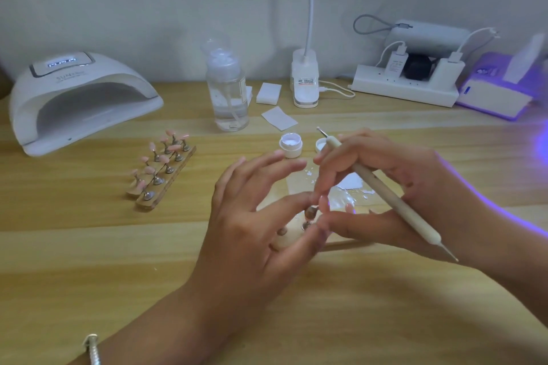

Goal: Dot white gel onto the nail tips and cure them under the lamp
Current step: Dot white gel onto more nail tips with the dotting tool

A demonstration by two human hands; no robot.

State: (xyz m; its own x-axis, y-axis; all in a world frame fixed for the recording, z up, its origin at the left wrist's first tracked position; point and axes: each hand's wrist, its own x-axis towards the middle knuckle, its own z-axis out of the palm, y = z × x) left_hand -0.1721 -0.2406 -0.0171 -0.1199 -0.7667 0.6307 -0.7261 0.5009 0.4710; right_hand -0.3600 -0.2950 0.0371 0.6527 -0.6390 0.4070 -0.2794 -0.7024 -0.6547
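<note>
At the table's middle my left hand (255,216) pinches a small metal nail stand (310,213) that sits on a round wooden base (286,238). My right hand (379,187) touches the same stand with thumb and forefinger and grips a beige dotting pen (385,190) lying across its fingers, white-tipped end pointing away. An open jar of white gel (291,144) and its lid (321,145) stand just behind my hands. Pink nail tips on stands fill a wooden rack (161,169) to the left. The white curing lamp (80,98) sits at the far left.
A clear pump bottle (226,92) stands behind the jar, with white wipes (268,93) and a desk lamp base (305,83) beside it. A power strip (406,83) with chargers and a purple-lit device (501,89) occupy the back right. A clear mat (350,195) lies under my hands.
</note>
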